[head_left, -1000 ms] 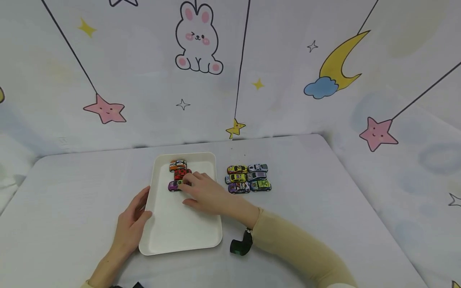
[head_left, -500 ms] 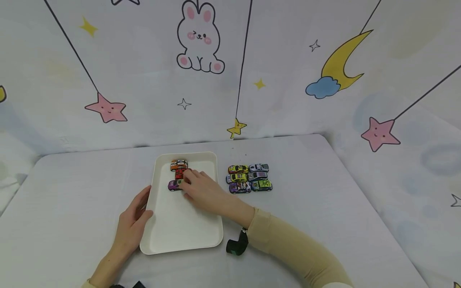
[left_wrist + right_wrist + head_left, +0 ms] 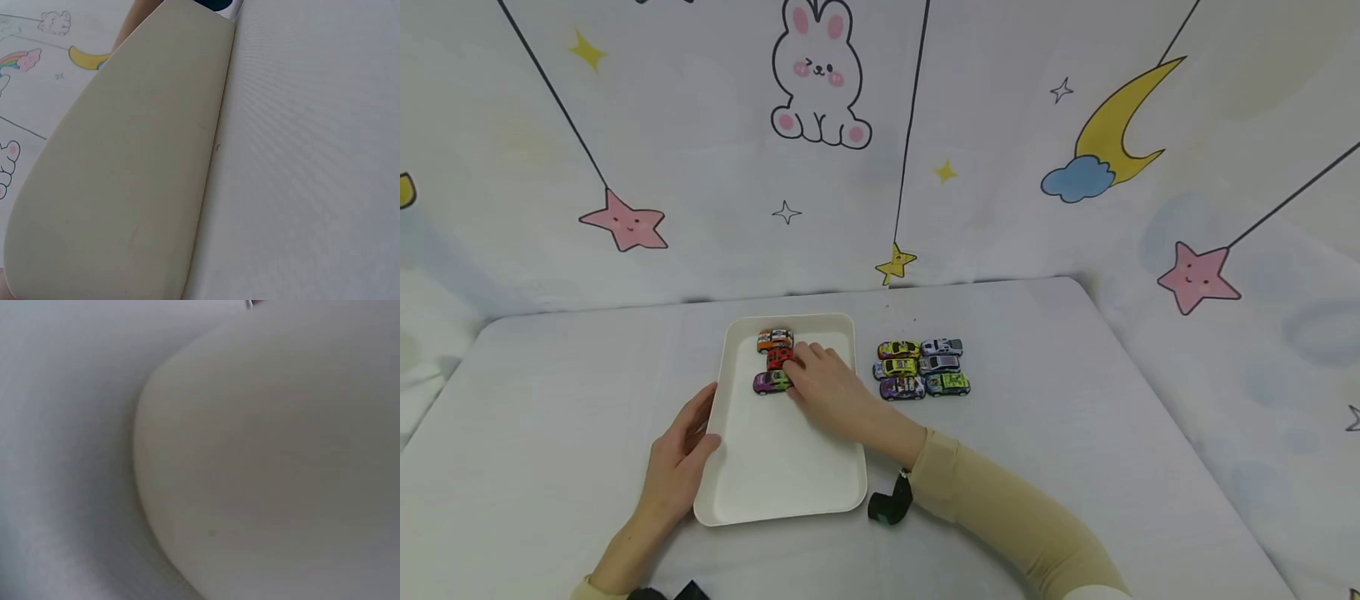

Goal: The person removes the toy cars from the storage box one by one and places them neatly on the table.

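Observation:
In the head view, a white tray (image 3: 782, 467) lies on the table with three toy cars stacked in a short column near its far end. These are an orange and white toy car (image 3: 775, 340), a red toy car with black marks (image 3: 780, 358) and a purple and green toy car (image 3: 771, 382). My right hand (image 3: 835, 396) reaches over the tray, bent fingers right at the right ends of the red and purple-green cars. Its fingertips are partly hidden, so I cannot tell whether it pinches one. My left hand (image 3: 677, 462) rests along the tray's left side, thumb at the rim.
Right of the tray, several toy cars (image 3: 921, 367) stand close together in two columns. A dark wrist-worn device (image 3: 891, 504) hangs below the right sleeve (image 3: 1007, 517). Behind the white-covered table (image 3: 1045, 417) rises a cartoon-printed backdrop (image 3: 715, 150). Pale tray surface fills much of both wrist views.
My right fingers have drawn slightly right, uncovering more of the purple-green car. The red car sits a little further right under the fingers. My left hand stays at the tray's side.

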Tool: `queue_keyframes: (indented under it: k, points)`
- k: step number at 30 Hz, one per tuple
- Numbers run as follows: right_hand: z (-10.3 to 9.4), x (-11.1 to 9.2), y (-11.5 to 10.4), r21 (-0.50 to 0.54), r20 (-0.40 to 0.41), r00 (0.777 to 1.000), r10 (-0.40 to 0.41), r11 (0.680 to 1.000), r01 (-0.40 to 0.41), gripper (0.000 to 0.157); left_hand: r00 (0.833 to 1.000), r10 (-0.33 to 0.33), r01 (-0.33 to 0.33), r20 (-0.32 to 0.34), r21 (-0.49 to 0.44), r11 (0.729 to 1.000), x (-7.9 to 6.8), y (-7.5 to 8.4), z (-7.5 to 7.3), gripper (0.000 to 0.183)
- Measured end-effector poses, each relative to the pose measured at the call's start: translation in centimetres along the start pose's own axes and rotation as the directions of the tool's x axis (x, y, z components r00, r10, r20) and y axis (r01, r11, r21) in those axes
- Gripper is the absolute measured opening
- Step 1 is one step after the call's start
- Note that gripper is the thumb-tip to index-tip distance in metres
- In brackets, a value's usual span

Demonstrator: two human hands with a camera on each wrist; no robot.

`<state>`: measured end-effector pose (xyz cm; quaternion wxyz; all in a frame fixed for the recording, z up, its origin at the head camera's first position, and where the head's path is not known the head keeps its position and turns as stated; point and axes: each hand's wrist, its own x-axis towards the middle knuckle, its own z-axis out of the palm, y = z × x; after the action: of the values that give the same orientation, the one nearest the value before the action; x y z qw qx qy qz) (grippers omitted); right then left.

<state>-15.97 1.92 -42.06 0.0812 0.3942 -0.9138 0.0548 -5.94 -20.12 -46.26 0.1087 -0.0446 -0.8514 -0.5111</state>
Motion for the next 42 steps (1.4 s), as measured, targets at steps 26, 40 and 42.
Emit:
queue_keyframes:
  k: [26, 40, 42]
  points:
    - [-0.3, -0.9, 0.6, 0.054, -0.007, 1.0, 0.02, 0.998, -0.02, 0.017, 1.0, 0.011, -0.011, -0.013, -0.005, 1.0, 0.1, 0.2, -0.1, 0.061]
    - [-1.4, -3.3, 2.8, 0.192, -0.137, 0.989, 0.056, 0.981, -0.029, 0.026, 1.0, -0.004, 0.004, -0.012, -0.007, 1.0, 0.0, 0.1, -0.1, 0.063]
    - [-1.5, -3.7, 3.2, 0.203, -0.167, 0.984, 0.059, 0.979, -0.024, 0.026, 1.0, -0.004, 0.004, -0.012, -0.008, 1.0, 0.0, 0.1, -0.1, 0.062]
